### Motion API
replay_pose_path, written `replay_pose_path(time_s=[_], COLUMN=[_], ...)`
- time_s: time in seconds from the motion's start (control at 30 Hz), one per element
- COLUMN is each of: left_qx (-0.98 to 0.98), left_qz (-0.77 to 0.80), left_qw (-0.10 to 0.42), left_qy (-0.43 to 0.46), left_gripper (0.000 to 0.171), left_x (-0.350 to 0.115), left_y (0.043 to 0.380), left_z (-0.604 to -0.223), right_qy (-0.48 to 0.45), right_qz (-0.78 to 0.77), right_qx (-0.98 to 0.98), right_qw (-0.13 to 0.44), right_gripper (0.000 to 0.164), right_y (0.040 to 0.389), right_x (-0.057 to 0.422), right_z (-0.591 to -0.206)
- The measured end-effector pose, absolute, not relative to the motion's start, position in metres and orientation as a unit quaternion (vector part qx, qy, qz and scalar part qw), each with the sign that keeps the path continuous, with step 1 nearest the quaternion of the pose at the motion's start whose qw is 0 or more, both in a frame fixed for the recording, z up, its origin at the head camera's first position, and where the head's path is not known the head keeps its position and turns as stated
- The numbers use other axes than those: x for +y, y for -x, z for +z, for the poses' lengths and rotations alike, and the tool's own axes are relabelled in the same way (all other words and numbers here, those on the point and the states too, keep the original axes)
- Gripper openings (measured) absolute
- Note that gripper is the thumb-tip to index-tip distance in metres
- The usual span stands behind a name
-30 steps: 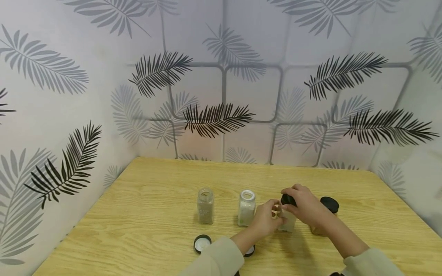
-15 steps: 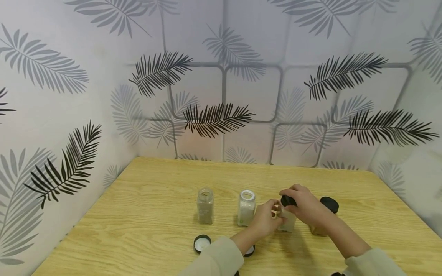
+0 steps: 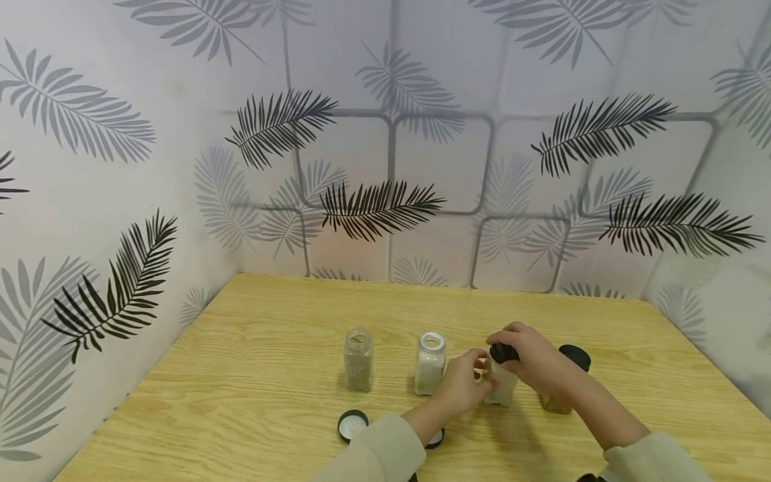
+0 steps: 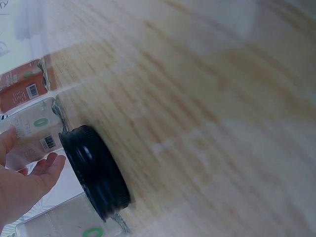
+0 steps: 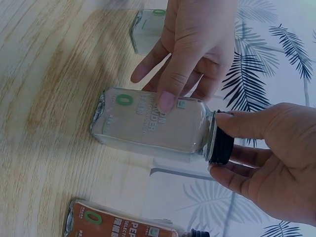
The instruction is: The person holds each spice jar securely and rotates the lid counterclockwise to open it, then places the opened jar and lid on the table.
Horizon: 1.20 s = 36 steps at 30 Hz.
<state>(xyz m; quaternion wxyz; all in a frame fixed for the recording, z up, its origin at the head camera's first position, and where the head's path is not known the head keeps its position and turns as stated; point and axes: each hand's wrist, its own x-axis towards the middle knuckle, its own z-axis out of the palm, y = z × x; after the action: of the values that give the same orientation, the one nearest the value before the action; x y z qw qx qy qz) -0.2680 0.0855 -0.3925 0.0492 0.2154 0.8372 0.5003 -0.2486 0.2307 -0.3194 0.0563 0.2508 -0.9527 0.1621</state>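
Observation:
A square glass jar of pale powder (image 5: 153, 121) stands on the table, topped by a black lid (image 5: 223, 145). My left hand (image 3: 464, 383) holds its body, thumb on the near face in the right wrist view. On the lid are the thumb and fingers of my right hand (image 3: 533, 358), gripping it from the side and above. The lid sits on the jar's neck; whether it is loose I cannot tell. To the left, a second jar (image 3: 430, 368) and a third jar (image 3: 359, 361) stand uncapped, both containing powder.
At the right, partly behind my right forearm, stands a black-capped jar (image 3: 572, 358); its powder (image 5: 106, 222) looks reddish-brown in the right wrist view. One loose black lid (image 3: 353, 426) lies inside up on the table (image 3: 253, 375). Another lid (image 3: 435, 439) is partly under my left sleeve.
My right hand has shifted very slightly left on the lid and its fingers have turned a little. My left hand and the jars stay in place.

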Motion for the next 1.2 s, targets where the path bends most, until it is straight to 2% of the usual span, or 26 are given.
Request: replay_pose_path(time_s=[0.2,0.4,0.6,1.2], left_qx=[0.837,0.842,0.842,0.837], left_qz=[0.5,0.496,0.495,0.501], left_qw=[0.052,0.055,0.056,0.068], left_qy=[-0.216,-0.207,-0.207,-0.209], left_gripper=[0.041,0.045,0.045,0.045], left_x=[0.0851,0.0861,0.0868,0.088], left_y=[0.2677,0.267,0.2673,0.2686], left_z=[-0.3919,-0.3913,-0.3912,-0.3937], right_qy=[-0.245,-0.184,-0.147,-0.186], right_qz=[0.17,0.138,0.13,0.155], right_qx=[-0.952,-0.968,-0.977,-0.968], right_qw=[0.067,0.098,0.085,0.062], right_gripper=[0.032,0.039,0.038,0.033], right_y=[0.2497,0.2493,0.2487,0.2482], right_x=[0.2303,0.227,0.2253,0.2309], right_z=[-0.3218,-0.3252,-0.3251,-0.3212])
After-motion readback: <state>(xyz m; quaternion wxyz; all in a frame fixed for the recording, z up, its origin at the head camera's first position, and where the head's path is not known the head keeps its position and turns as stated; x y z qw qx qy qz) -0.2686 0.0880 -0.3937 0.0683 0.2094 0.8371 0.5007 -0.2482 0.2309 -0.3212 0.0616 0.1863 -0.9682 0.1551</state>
